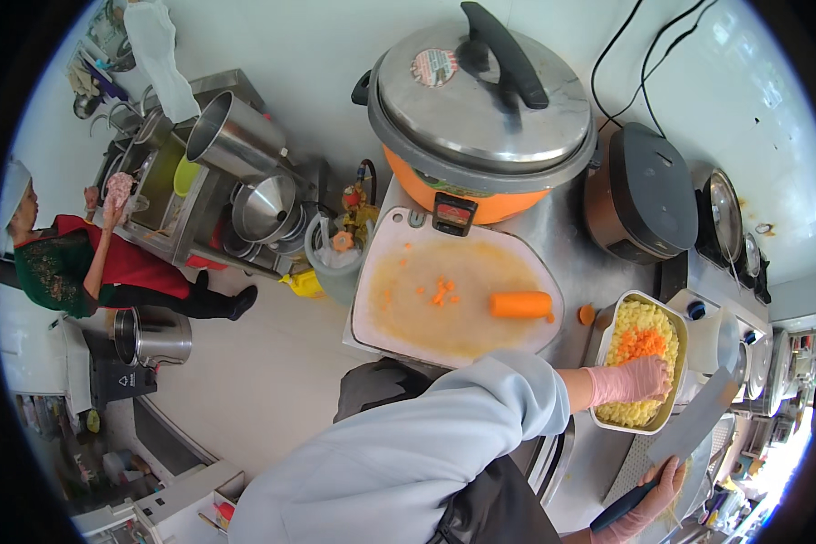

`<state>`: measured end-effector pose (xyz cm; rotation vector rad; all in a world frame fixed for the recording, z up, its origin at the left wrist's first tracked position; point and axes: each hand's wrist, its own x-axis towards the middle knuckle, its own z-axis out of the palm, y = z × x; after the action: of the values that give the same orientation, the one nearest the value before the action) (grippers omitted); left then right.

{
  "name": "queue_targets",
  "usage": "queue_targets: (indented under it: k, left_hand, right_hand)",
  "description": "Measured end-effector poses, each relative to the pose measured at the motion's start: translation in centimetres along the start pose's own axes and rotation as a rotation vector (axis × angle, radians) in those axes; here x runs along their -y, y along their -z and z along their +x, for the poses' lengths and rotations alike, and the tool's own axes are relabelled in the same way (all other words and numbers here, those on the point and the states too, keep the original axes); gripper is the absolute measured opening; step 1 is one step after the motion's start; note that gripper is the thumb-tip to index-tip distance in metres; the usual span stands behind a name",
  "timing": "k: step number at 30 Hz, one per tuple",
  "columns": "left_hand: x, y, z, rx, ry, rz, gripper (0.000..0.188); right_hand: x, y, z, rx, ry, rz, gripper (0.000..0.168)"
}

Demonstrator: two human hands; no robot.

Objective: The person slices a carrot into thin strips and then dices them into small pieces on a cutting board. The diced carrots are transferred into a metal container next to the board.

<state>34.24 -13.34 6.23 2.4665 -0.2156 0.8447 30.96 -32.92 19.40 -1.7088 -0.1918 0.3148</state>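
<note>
My left hand (pixel 636 381), in a pink glove, reaches across into a metal tray (pixel 681 370) of diced yellow food, perhaps potato (pixel 629 413). Its curled fingers touch the cubes beside a heap of diced carrot (pixel 640 342); whether they hold any is hidden. At the lower right my right hand (pixel 659 493), also gloved, grips a cleaver (pixel 693 421) by its dark handle, the broad blade pointing up and right beside the tray. On the white cutting board (pixel 449 340) lie a thick piece of peeled carrot (pixel 521 304) and small carrot bits (pixel 442 291). A carrot end (pixel 587 314) rests between board and tray.
A large orange cooker (pixel 476 115) with a steel lid stands behind the board, a brown rice cooker (pixel 642 197) to its right. A white container (pixel 717 340) stands beyond the tray. At far left another person (pixel 75 265) in a red apron stands by a sink (pixel 166 197).
</note>
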Motion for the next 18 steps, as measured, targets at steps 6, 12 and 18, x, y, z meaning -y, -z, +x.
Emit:
queue_targets:
  k: [6, 12, 18]
  left_hand:
    - [0.6, 7.8, -5.2, -0.174, 0.491, -0.458, 0.035]
    - [4.7, 20.2, -25.2, -0.507, 0.710, -0.328, 0.018]
    - [12.0, 28.8, -36.8, -0.051, 0.766, 0.298, 0.036]
  right_hand:
    - [0.9, -6.3, -3.8, 0.003, -0.027, 0.023, 0.012]
    - [-4.0, -14.7, -7.5, 0.433, -0.188, -0.281, 0.011]
    - [-13.5, -22.8, -11.1, 0.627, -0.372, -0.325, 0.010]
